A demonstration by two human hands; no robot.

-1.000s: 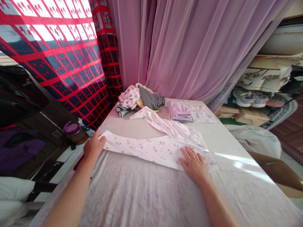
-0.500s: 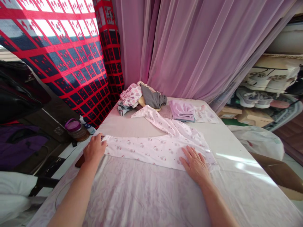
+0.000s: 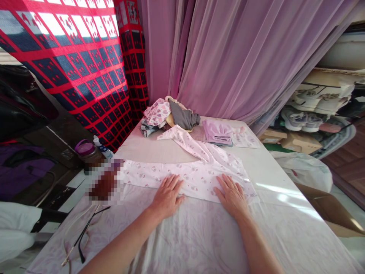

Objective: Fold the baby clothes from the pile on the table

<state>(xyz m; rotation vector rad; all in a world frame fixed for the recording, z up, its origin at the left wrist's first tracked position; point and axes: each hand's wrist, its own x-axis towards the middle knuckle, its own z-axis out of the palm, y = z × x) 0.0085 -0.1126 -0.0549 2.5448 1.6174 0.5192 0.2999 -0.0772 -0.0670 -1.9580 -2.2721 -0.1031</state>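
Pale-pink, figure-printed pants [image 3: 201, 177] lie with legs splayed, left hand [image 3: 167, 196] and right hand [image 3: 232, 196] open upon them.

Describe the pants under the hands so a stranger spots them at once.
In front of the purple curtain is a pale sheet. Across it lie the pants, under the left hand and right hand. Pink with small prints, their legs spread apart, unlike the folded purple cloth and clothes heap behind.
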